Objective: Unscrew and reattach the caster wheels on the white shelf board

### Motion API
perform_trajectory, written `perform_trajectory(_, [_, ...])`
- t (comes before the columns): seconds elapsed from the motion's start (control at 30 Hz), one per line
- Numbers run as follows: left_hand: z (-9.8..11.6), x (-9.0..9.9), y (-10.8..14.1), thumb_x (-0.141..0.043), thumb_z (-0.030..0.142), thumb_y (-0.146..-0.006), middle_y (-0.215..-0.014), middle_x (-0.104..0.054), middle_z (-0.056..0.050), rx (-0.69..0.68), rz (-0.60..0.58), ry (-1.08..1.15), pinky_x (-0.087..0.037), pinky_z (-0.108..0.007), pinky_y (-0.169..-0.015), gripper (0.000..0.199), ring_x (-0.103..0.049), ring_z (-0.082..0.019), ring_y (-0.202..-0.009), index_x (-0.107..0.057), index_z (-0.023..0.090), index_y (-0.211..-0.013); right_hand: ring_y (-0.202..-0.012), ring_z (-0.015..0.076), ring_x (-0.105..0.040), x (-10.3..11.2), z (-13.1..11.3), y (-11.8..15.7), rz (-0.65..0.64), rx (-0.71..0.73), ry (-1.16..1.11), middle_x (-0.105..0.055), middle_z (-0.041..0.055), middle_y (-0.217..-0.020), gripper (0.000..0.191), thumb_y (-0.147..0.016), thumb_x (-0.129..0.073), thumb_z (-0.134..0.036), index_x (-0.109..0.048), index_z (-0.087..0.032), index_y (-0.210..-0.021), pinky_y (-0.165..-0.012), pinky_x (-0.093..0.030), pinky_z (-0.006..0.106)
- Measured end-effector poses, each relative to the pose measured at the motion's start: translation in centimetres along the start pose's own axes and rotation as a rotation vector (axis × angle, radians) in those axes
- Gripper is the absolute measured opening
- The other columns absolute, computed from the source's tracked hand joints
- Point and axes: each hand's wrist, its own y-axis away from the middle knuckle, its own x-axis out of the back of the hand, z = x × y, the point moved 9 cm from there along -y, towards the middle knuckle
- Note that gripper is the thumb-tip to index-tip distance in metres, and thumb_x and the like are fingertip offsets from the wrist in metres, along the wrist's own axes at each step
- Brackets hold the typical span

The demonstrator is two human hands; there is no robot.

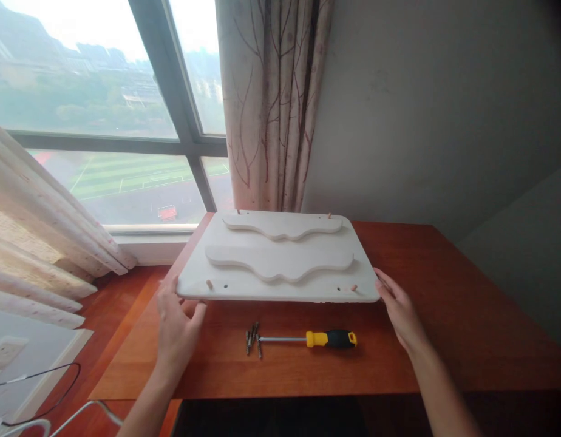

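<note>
A white rectangular board (280, 291) with rounded corners is held at its two near corners. My left hand (178, 321) grips the left corner, thumb low at the front edge, and my right hand (396, 306) grips the right one. Two wavy-edged white panels, a nearer one (280, 261) and a farther one (283, 224), lie flat on the board. Wooden dowels stick up near its corners, among them one at the near left (209, 283) and one at the near right (354, 287). Small dark holes sit beside them.
On the brown wooden table (444, 315), in front of the board, lie a yellow-and-black screwdriver (330, 339) and several metal screws (252, 338) by its tip. A window and curtain (271, 109) stand behind. Cables (71, 388) run at the lower left.
</note>
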Motion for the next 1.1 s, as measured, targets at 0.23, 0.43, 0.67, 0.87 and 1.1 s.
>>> perform_trajectory(0.23, [1.9,-0.1,1.5,-0.054,0.031,-0.085,-0.142,-0.040,-0.020,-0.122,-0.084,-0.112,-0.032,-0.059,-0.119,0.079,-0.035,-0.039,-0.140,-0.025,0.014,-0.156,-0.137,0.0256,-0.052,1.9,0.5,1.8,0.018,0.000,0.019,-0.060,0.0036,-0.143,0.055,-0.087,-0.067,-0.054,-0.062,-0.030,-0.136,-0.114,-0.044,0.037])
perform_trajectory(0.43, [3.3,-1.3,3.2,-0.056,0.025,-0.083,-0.146,-0.034,-0.018,-0.198,-0.142,-0.104,-0.035,-0.056,-0.118,0.083,-0.033,-0.037,-0.143,-0.021,0.021,-0.159,-0.135,0.0278,-0.053,3.7,0.3,0.7,0.082,0.042,0.081,-0.061,0.0072,-0.141,0.058,-0.088,-0.064,-0.055,-0.060,-0.027,-0.139,-0.113,-0.045,0.041])
perform_trajectory(0.67, [3.8,-2.1,4.2,-0.055,0.028,-0.086,-0.147,-0.032,-0.019,-0.230,-0.120,-0.088,-0.033,-0.056,-0.119,0.082,-0.033,-0.037,-0.144,-0.018,0.019,-0.160,-0.136,0.0265,-0.053,5.0,0.9,0.5,0.105,0.033,0.090,-0.059,0.0051,-0.144,0.058,-0.089,-0.060,-0.059,-0.059,-0.030,-0.139,-0.118,-0.038,0.043])
perform_trajectory(0.87, [2.6,-1.3,3.6,-0.054,0.028,-0.086,-0.148,-0.038,-0.017,-0.207,-0.163,-0.033,-0.042,-0.053,-0.113,0.079,-0.041,-0.035,-0.138,-0.022,0.022,-0.158,-0.136,0.0270,-0.052,5.3,0.1,0.4,0.140,0.079,0.155,-0.056,0.0074,-0.146,0.057,-0.089,-0.060,-0.058,-0.058,-0.029,-0.138,-0.115,-0.042,0.043])
perform_trajectory(1.1, [1.9,0.2,1.7,-0.051,0.031,-0.088,-0.143,-0.051,-0.014,-0.210,-0.187,-0.075,-0.047,-0.051,-0.107,0.061,-0.059,-0.032,-0.118,-0.039,0.021,-0.147,-0.130,0.0285,-0.057,5.4,-3.3,0.3,0.123,0.221,0.283,-0.058,0.0112,-0.142,0.054,-0.089,-0.061,-0.053,-0.059,-0.026,-0.135,-0.114,-0.042,0.049])
